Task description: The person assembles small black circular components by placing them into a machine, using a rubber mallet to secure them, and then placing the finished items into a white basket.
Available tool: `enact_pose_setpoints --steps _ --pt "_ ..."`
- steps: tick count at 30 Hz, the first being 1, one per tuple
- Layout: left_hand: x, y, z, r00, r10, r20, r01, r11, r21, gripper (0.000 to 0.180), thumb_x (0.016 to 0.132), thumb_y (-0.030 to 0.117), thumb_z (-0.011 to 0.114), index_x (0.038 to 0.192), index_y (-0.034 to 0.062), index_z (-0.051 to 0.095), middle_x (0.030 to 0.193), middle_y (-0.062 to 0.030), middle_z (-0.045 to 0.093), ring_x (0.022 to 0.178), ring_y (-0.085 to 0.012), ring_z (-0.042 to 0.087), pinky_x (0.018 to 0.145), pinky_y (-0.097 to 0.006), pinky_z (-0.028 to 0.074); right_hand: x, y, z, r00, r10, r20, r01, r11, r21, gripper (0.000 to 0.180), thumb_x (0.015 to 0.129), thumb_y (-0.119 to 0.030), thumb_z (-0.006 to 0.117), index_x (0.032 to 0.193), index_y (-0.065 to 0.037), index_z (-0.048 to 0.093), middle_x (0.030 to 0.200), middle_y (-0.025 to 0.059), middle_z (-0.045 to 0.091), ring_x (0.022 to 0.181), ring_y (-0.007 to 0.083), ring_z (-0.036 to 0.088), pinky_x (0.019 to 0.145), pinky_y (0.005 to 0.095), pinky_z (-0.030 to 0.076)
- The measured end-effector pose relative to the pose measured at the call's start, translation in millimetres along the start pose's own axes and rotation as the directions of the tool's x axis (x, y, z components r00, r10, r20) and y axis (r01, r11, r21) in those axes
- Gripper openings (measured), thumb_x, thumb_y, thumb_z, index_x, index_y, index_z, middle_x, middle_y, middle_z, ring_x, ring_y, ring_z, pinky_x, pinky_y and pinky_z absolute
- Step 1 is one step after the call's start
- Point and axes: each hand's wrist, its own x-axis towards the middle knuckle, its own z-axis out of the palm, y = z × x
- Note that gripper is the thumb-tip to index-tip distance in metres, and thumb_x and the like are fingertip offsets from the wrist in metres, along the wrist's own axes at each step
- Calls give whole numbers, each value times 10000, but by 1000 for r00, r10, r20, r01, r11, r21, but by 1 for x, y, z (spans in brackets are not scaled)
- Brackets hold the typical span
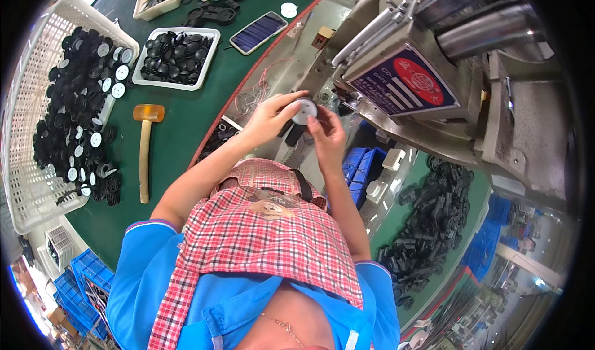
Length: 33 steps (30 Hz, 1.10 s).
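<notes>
Between my two hands is a round white disc [305, 111] with small holes near its middle, its flat face turned up. My left hand [271, 118] grips it from the left, the thumb on its face and the fingers stretched along the far edge. The fingers of my right hand [328, 133] pinch its right edge. Just below the disc a dark strip-like piece [295, 135] shows; whether it is joined to the disc I cannot tell. A grey metal machine [409, 71] with a blue and red plate stands close beyond my right hand.
On the green table at left lie a mallet [144, 152], a white tray [214, 37] of black caps and a large white basket [18, 158] with black and white parts. A phone-like slab [259, 33] lies farther back. Blue bins [362, 173] and a black parts heap [434, 220] are at right.
</notes>
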Motion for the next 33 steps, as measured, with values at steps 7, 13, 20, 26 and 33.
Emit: enact_pose_setpoints --steps 7,13,20,26,33 --pt "56 -13 50 997 -72 -25 74 993 90 380 970 343 569 1229 72 635 992 -183 672 843 -283 661 779 -352 507 33 10 -46 980 152 -128 -148 988 40 395 930 -266 660 1181 33 595 1076 75 642 888 134 640 765 302 574" --pt "30 -30 49 939 -334 -80 320 936 -144 401 989 409 522 1077 51 678 801 -93 680 659 -168 648 607 -315 511 35 29 -42 970 175 -167 -152 978 141 504 916 -301 684 1277 20 540 1032 61 645 858 136 647 731 319 588" --pt "25 -45 29 934 -346 88 318 918 236 526 952 482 543 783 -3 656 649 -101 655 602 -200 648 589 -361 497 10 50 -40 956 178 -235 -125 966 225 464 965 -369 602 1274 -29 539 1032 80 620 868 186 648 750 329 562" --pt "23 -49 31 900 -425 101 409 901 145 502 930 474 569 759 13 670 575 -82 624 534 -183 620 567 -350 486 -29 85 -53 893 374 -250 -346 926 152 515 954 -435 590 1221 3 546 1072 103 586 906 227 635 769 361 549" --pt "24 -45 30 903 -415 112 414 910 30 365 937 358 632 978 -4 627 651 -39 600 476 -100 524 437 -266 406 -19 105 -50 900 386 -203 -389 921 27 368 962 -323 583 1149 -5 586 995 78 630 824 183 646 696 314 549"
